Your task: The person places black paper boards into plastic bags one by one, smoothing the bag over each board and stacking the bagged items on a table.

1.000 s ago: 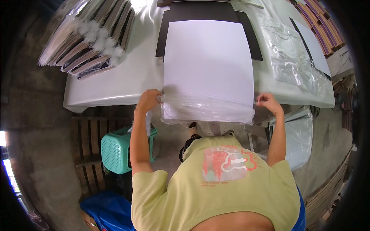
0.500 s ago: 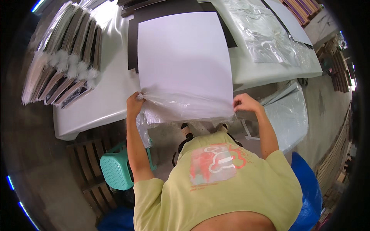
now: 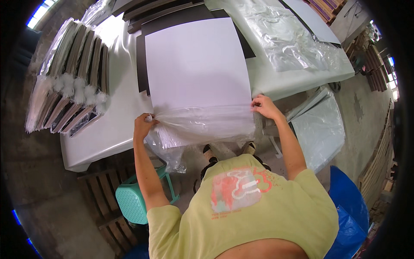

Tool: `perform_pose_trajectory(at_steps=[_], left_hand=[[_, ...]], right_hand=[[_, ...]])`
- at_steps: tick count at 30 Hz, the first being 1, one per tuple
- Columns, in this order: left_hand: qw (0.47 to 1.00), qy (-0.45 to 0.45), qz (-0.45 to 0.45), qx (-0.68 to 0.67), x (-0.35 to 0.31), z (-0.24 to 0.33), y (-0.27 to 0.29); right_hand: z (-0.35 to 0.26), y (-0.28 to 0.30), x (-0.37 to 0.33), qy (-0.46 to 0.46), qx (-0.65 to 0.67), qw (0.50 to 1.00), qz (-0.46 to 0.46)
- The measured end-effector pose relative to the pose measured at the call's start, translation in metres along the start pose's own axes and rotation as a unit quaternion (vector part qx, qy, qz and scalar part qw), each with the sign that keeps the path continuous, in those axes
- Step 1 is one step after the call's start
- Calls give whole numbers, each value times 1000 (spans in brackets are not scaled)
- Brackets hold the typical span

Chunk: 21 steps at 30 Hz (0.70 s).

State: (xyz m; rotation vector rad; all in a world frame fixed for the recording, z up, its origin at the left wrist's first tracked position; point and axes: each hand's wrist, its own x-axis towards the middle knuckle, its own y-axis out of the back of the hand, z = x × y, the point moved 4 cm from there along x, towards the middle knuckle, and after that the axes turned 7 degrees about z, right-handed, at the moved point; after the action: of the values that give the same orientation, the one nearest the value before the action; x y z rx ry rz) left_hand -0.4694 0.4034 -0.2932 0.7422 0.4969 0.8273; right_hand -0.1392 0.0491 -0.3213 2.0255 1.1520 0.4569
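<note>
White table (image 3: pixel 120 116) runs from near nine o'clock, past twelve, to just past two. Shiny light patch (image 3: pixel 113 29) on top between ten and eleven. Green stool (image 3: pixel 131 203), dotted seat, between seven and eight. Wood slats (image 3: pixel 108 219) near eight. Grey floor (image 3: pixel 364 114) at three. Bright light strip (image 3: pixel 41 15) at ten.

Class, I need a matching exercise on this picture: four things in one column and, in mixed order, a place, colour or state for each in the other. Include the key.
Column one
1. stool
2. large sheet
3. left hand
4. row of plastic-wrapped bundles

Column two
A. white, its near end covered by clear film
B. on the table, at its left end
C. green, lower than the tabletop
D. pinching bunched film at the left

Right pairs: 1-C, 2-A, 3-D, 4-B
</note>
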Motion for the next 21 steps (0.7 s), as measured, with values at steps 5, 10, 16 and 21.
perform_pose_trajectory(at_steps=[5,10,16,21], left_hand=[[998,-5,42,-57,24,6,-3],[974,-101,59,-192,1,50,-26],[976,-217,23,18,-74,15,-48],[988,-149,-26,23,-97,-19,-55]], right_hand=[[-7,29,39,-87,207,948,224],[-25,6,54,-73,190,933,297],[13,-6,-20,-100,163,953,235],[67,-27,-63,-133,242,922,270]])
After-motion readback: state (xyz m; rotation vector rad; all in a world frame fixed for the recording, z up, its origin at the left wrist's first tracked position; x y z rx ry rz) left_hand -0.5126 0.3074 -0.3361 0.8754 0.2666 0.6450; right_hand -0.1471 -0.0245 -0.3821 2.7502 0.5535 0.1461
